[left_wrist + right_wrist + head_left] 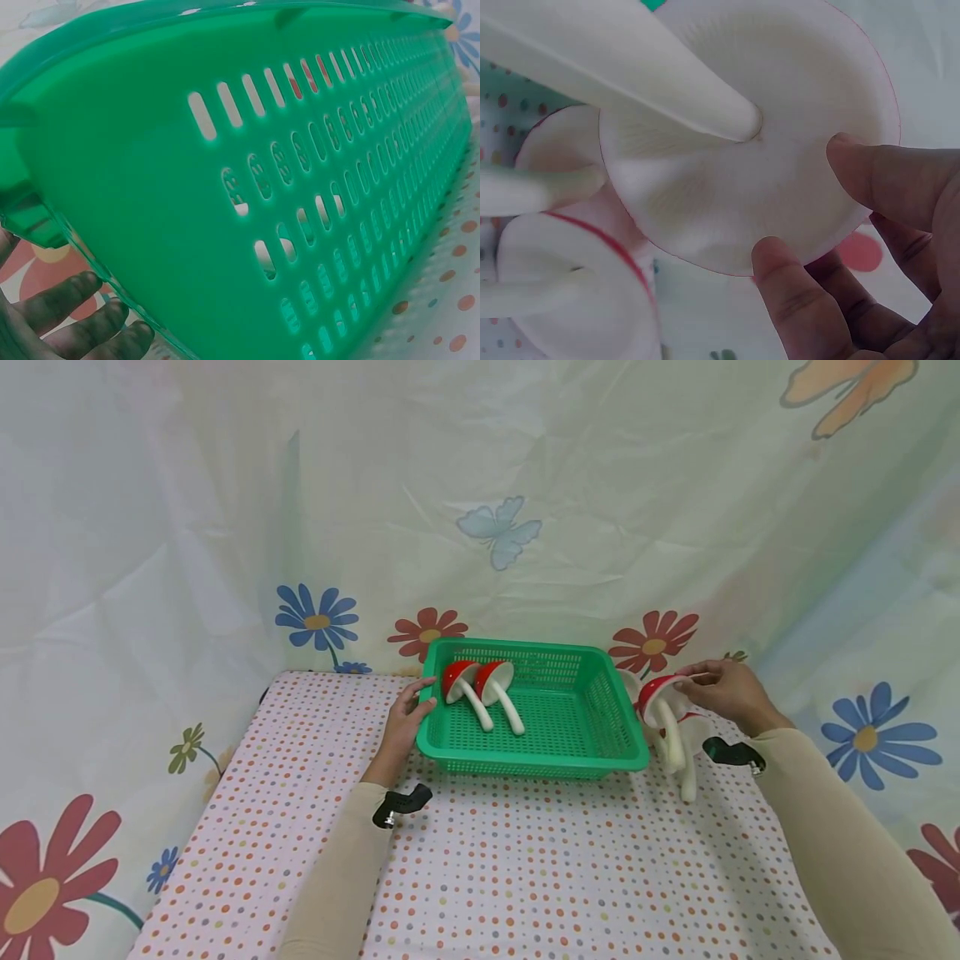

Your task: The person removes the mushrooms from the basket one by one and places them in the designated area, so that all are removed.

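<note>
A green plastic basket [532,760] with slotted walls stands on the table. Two toy mushrooms [459,681] with red caps and white stems lie side by side at its left end. My left hand [405,720] holds the basket's left rim; in the left wrist view its fingers [90,315] touch the outside of the end wall. Right of the basket, my right hand [731,693] pinches a toy mushroom [658,702] by its cap edge, stem pointing down. The right wrist view shows the pale underside of that cap [795,180], with the thumb against it.
More toy mushrooms [688,777] lie beside the basket's right end, partly hidden behind the held one; two pale caps [577,292] show in the right wrist view. A dotted cloth [525,860] covers the table. A printed curtain [360,527] hangs close behind the basket.
</note>
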The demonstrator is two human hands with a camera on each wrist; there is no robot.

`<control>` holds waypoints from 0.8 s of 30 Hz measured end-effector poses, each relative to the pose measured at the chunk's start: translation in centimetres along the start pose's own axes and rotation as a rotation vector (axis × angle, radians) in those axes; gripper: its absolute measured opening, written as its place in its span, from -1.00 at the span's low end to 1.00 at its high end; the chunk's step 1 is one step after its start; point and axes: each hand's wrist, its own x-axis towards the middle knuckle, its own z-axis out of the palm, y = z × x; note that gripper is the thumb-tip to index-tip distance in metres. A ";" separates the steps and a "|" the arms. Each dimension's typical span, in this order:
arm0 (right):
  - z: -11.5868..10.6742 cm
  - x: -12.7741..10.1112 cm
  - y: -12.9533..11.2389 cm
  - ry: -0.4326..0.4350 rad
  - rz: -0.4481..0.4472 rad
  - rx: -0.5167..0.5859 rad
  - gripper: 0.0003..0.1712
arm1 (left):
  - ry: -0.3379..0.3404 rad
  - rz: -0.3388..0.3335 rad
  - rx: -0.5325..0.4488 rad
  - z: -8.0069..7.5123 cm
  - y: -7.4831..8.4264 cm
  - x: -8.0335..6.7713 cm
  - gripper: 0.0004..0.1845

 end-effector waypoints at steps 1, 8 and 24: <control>0.1 0.0 0.3 -0.003 0.001 0.005 -0.37 | 0.000 -0.001 -0.002 0.0 0.0 0.0 -0.54; 1.2 -0.1 1.3 -0.032 0.032 0.018 -0.36 | 0.008 0.000 0.007 0.0 -0.1 0.0 -0.55; 3.2 -0.5 1.2 0.027 0.003 -0.083 -0.47 | 0.011 -0.019 -0.012 -0.1 -0.1 0.0 -0.58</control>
